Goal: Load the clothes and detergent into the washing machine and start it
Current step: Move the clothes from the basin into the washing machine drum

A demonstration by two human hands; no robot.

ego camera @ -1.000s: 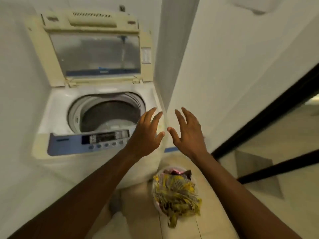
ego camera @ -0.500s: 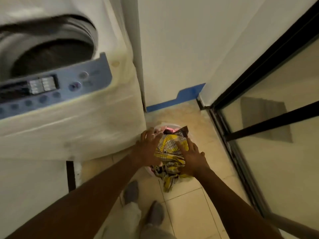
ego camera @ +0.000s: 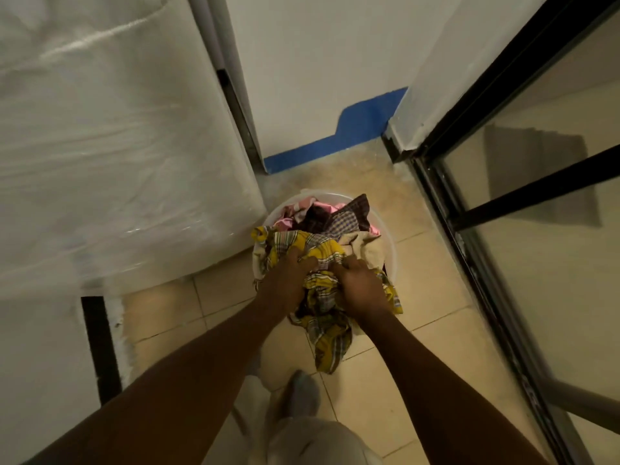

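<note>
Head view: both hands down in the white basket [ego camera: 391, 245], which sits on the tiled floor [ego camera: 426, 347] just right of the washing machine [ego camera: 117, 146] front panel. Left hand [ego camera: 288, 283] has fingers curled, gripping a bunch of the yellow plaid cloth [ego camera: 322, 297]. Right hand [ego camera: 360, 288] does likewise, fingers closed into the same cloth on its right side. One end of the cloth hangs over the near rim onto the floor. Pink and dark checked clothes [ego camera: 339, 218] lie at the far side of the basket. Glass door [ego camera: 536, 196] with black frame at right.
</note>
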